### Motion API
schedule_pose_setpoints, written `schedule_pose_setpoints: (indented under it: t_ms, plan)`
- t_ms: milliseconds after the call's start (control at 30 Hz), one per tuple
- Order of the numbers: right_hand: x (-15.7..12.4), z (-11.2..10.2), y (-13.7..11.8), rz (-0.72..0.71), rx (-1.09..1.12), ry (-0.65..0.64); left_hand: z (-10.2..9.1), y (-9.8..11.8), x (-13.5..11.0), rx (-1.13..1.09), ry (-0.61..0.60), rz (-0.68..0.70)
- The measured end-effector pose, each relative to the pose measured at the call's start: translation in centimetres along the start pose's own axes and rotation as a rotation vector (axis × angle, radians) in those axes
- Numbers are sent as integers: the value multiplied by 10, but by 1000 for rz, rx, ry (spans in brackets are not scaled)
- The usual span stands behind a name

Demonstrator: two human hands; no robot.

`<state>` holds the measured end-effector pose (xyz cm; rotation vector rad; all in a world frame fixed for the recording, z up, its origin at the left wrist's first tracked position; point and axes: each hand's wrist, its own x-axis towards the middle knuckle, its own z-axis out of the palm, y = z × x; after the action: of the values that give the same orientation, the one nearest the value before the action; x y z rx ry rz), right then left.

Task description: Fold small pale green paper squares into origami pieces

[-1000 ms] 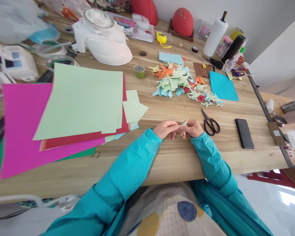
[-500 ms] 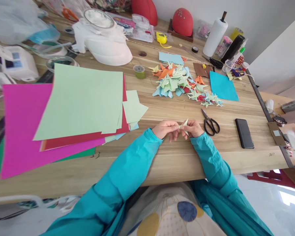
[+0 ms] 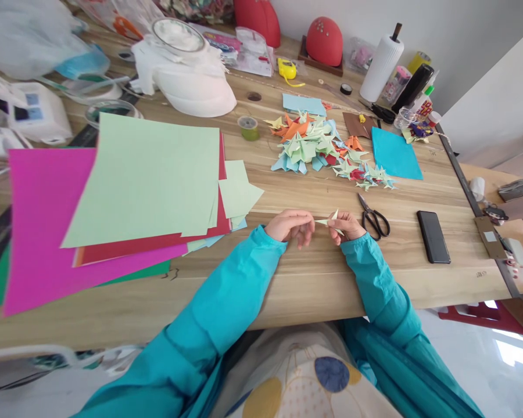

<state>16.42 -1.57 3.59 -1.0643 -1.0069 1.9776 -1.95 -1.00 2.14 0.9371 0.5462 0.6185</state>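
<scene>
"Any writing to read?"

"Red lettering marks a small bottle (image 3: pixel 423 104) at the table's (image 3: pixel 305 290) far right, too small to make out. Dark marks on the near edge are just as unclear."

"And the hands?"

"The right hand (image 3: pixel 348 225) pinches one folded paper piece (image 3: pixel 326 222), pale green, crisp and sharply pointed, between thumb and forefinger. It is held above the table near the front edge. The left hand's (image 3: pixel 291 225) fingers are loosely bent and parted, with no grip on anything, right by the paper's left tip; whether they touch it, one cannot tell."

"What lies around them?"

"One pair of scissors (image 3: pixel 368 209), metal blades and two black loops, just beyond the right hand. One smooth black phone (image 3: pixel 433 237) farther right. Behind, a heap of angular folded papers (image 3: pixel 305 146) in green, orange, blue and red, too overlapped to count."

"On the left?"

"Flat sheets: pale green (image 3: pixel 150 180) on top, red and magenta (image 3: pixel 47 220) beneath. At the back, two red rounded forms (image 3: pixel 325 42), one studded with small pins or beads."
</scene>
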Motion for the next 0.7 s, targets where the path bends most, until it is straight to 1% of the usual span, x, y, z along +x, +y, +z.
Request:
schedule_pose_setpoints:
  t_ms: [100, 233, 367, 700]
  plan:
    - [0, -2, 1, 18, -13, 4, 3, -1, 1, 47, 46, 11]
    - [1, -1, 2, 47, -28, -18, 10, -1, 1, 110, 72, 17]
    - [2, 0, 3, 59, -21, -23, 12, 0, 0, 114, 69, 14]
    - [3, -2, 4, 69, -15, -13, 8, 0, 0, 92, 45, -26]
